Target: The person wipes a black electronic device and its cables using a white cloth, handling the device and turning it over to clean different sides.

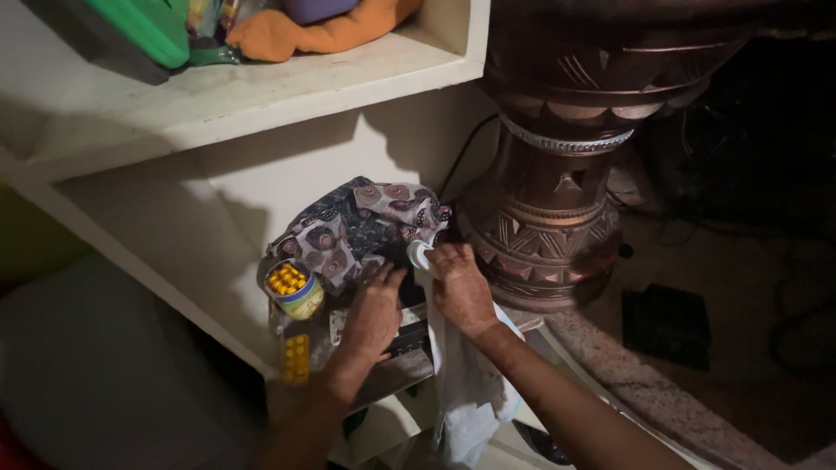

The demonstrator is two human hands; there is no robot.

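Both hands apart | left hand (pixel 374 313) flat beside patterned cloth (pixel 353 226) | right hand (pixel 459 287) gripping white cloth (pixel 466 374)

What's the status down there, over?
Left hand flat on dark box. Right hand gripping white cloth. Patterned fabric, small tin crowd the shelf.

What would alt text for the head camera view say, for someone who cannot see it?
Seen from above in dim light, a left hand and a right hand press on a patterned cloth bundle on a white shelf. A small open can of yellow bits sits left of the hands. A carved wooden stand rises on the right.
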